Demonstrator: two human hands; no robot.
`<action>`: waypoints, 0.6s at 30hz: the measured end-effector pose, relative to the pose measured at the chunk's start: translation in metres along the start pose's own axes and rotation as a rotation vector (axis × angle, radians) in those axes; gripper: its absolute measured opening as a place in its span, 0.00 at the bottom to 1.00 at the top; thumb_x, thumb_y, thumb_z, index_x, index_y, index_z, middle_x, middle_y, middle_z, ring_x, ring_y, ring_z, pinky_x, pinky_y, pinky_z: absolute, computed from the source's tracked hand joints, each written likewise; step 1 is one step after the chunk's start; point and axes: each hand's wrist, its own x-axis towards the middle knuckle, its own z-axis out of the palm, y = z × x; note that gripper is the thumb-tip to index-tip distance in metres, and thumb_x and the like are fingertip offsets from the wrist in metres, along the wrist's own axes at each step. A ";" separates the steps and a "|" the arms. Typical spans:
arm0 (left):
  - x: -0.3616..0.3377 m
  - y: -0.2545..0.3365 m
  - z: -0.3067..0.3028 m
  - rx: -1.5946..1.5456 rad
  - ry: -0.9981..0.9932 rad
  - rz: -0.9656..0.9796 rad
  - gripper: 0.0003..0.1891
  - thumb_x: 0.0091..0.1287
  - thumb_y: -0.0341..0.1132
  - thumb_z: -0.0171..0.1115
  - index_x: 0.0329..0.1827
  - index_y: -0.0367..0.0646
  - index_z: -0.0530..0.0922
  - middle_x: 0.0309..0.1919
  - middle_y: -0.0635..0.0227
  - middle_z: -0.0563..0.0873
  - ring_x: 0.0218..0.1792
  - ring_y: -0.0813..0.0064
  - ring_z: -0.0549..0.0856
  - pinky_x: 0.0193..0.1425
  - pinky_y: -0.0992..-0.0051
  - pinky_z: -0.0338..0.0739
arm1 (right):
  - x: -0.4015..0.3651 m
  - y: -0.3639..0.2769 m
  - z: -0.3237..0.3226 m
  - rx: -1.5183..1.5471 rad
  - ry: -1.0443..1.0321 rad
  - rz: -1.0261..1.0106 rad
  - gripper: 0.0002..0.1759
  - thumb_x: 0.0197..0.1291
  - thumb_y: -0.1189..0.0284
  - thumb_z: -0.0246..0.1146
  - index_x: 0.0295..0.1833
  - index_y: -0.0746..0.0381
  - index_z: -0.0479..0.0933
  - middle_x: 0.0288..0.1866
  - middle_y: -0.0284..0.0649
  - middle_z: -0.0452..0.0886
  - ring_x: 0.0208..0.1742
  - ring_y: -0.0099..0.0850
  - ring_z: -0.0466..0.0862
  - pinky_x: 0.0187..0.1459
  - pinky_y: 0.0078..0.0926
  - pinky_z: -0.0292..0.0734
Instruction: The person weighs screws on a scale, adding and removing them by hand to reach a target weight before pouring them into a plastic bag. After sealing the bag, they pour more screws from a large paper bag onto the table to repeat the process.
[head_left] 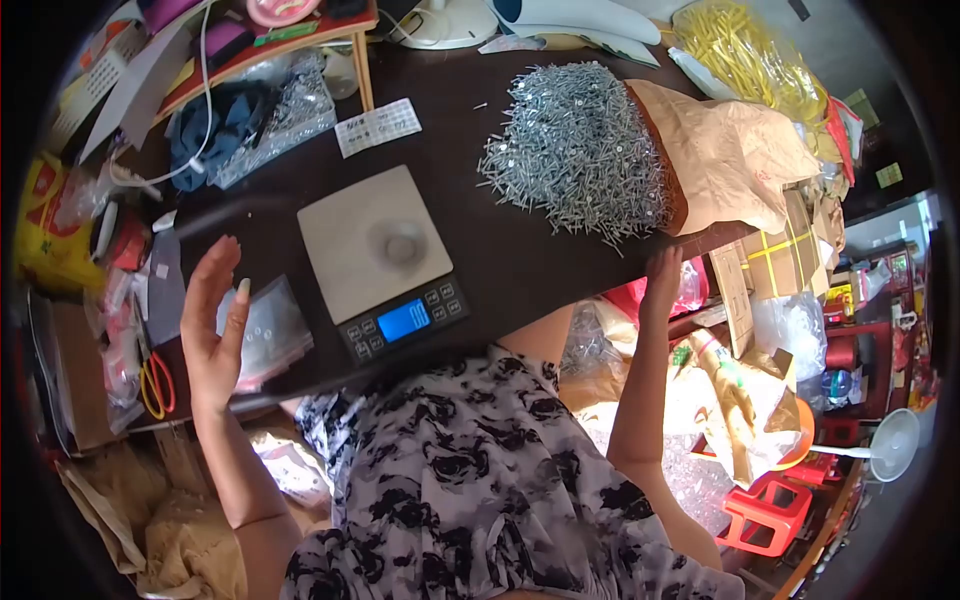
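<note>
My left hand [212, 335] is raised over the table's left side with its fingers apart and nothing in them. Close by lies a stack of clear plastic bags [268, 335]. A digital scale [372, 235] with a blue lit display sits in the middle; only a round dark mark shows on its plate. At the table's front edge, my right hand [661, 280] has its fingers stretched out and holds nothing visible. Just beyond it spreads a big heap of small metal screws or nails [575, 150], partly against the open mouth of a brown paper bag [725, 150].
A white label sheet [378, 127] lies behind the scale. Orange-handled scissors [157, 385] are at the left edge. A small wooden shelf [300, 45] stands at the back left. Below on the right are a red stool [768, 512] and crumpled paper bags [745, 400].
</note>
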 end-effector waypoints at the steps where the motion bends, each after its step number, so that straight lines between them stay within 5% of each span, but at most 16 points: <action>1: -0.016 -0.007 -0.001 0.032 0.016 -0.018 0.24 0.69 0.29 0.59 0.67 0.35 0.68 0.65 0.57 0.74 0.67 0.65 0.72 0.71 0.66 0.62 | -0.013 0.003 0.005 -0.084 -0.052 -0.049 0.38 0.71 0.59 0.52 0.76 0.70 0.47 0.73 0.50 0.60 0.69 0.38 0.66 0.68 0.31 0.61; 5: -0.062 -0.016 -0.002 0.176 0.082 -0.095 0.23 0.68 0.28 0.59 0.66 0.36 0.70 0.63 0.57 0.76 0.66 0.65 0.73 0.69 0.66 0.64 | -0.050 0.012 0.020 -0.431 -0.235 -0.335 0.36 0.68 0.66 0.55 0.74 0.72 0.49 0.75 0.57 0.55 0.76 0.46 0.57 0.74 0.36 0.50; 9: -0.084 -0.024 0.003 0.350 0.162 -0.103 0.22 0.63 0.22 0.62 0.61 0.34 0.73 0.58 0.52 0.80 0.62 0.61 0.77 0.66 0.68 0.68 | -0.080 -0.011 0.058 -0.738 -0.308 -0.792 0.34 0.62 0.70 0.60 0.71 0.69 0.57 0.69 0.56 0.64 0.71 0.52 0.63 0.69 0.42 0.57; 13: -0.094 -0.049 0.004 0.540 0.062 0.011 0.17 0.59 0.26 0.63 0.53 0.35 0.79 0.58 0.48 0.79 0.67 0.50 0.71 0.70 0.54 0.62 | -0.072 -0.030 0.113 -0.777 -0.573 -1.002 0.31 0.58 0.73 0.62 0.67 0.66 0.63 0.64 0.54 0.69 0.65 0.52 0.68 0.65 0.46 0.62; 18: -0.095 -0.071 0.017 0.621 -0.018 -0.019 0.19 0.59 0.29 0.65 0.55 0.35 0.79 0.59 0.48 0.78 0.68 0.49 0.70 0.71 0.51 0.59 | -0.044 -0.039 0.188 -1.055 -0.598 -1.291 0.29 0.57 0.61 0.65 0.61 0.63 0.70 0.56 0.49 0.74 0.56 0.46 0.74 0.56 0.44 0.67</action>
